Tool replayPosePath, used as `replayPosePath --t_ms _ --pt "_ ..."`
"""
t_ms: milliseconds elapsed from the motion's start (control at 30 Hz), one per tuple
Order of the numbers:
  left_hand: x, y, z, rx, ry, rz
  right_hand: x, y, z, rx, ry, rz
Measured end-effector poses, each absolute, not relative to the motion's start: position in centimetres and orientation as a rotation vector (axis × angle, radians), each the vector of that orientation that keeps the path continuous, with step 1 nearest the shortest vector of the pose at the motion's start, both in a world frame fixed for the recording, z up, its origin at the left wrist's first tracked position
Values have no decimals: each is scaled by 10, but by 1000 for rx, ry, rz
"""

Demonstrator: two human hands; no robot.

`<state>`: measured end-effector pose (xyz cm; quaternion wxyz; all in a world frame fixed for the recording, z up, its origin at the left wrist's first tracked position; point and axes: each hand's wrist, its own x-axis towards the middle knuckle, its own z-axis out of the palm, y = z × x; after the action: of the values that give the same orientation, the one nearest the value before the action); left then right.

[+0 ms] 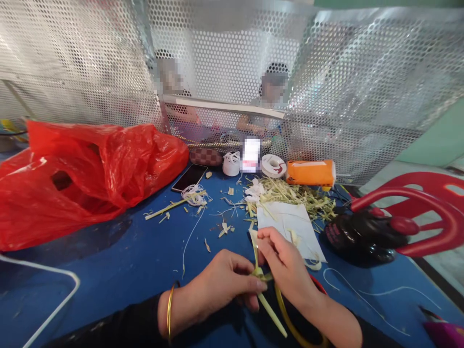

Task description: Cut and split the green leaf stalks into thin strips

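Thumb and fingers of my left hand (pixel 232 278) are closed around the middle of a pale green plant strip (pixel 271 315), where it looks folded or knotted. Its straight lower end slants down to the right below my fingers. My right hand (pixel 284 258) pinches the flat upper end of the same strip, just above my left hand. Under my right hand is a sheet of white paper (pixel 290 222) with a few pale scraps on it. A yellowish curved band (pixel 284 311) passes below my right wrist; what it belongs to is hidden.
A red plastic bag (pixel 90 169) fills the left side, near a dark phone (pixel 190 177) and tangled white string (pixel 194 194). Behind the paper lie dried plant shreds (pixel 290 194), a white spool (pixel 273 166) and an orange packet (pixel 311 172). A black pot (pixel 358 237) stands right. People sit beyond the perforated screen (pixel 224 53).
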<state>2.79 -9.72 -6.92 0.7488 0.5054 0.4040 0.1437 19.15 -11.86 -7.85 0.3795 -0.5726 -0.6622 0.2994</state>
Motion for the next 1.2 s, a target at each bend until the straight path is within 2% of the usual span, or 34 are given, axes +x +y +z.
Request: replayPosePath --t_ms 167,300,433,533,600,667,767,833,1067,1200 --pt "24 -87 -68 993 951 537 205 -111 -66 -1367 -1989 589" --pt "23 -86 -70 982 931 510 205 -108 -68 -1293 -2120 412" --pt "23 -86 -71 913 969 594 205 -113 -69 -1276 -1981 10" --pt "23 -86 -68 830 951 710 202 -124 -68 -1106 -1906 -246" --pt "22 -87 -64 816 858 769 196 -131 -70 -992 -1994 -141" --pt "23 -89 -61 821 743 817 187 -135 -74 -1109 -2069 171" --pt "26 -94 -60 842 689 845 174 -135 -82 -1353 -1830 739" --pt "28 -96 -60 850 725 828 169 -133 -86 -1415 -1658 972" --pt "27 -94 -65 840 796 815 165 -135 -85 -1383 -1575 1237" --pt "24 -92 -65 829 837 801 165 -138 -81 -1338 -1650 1262"
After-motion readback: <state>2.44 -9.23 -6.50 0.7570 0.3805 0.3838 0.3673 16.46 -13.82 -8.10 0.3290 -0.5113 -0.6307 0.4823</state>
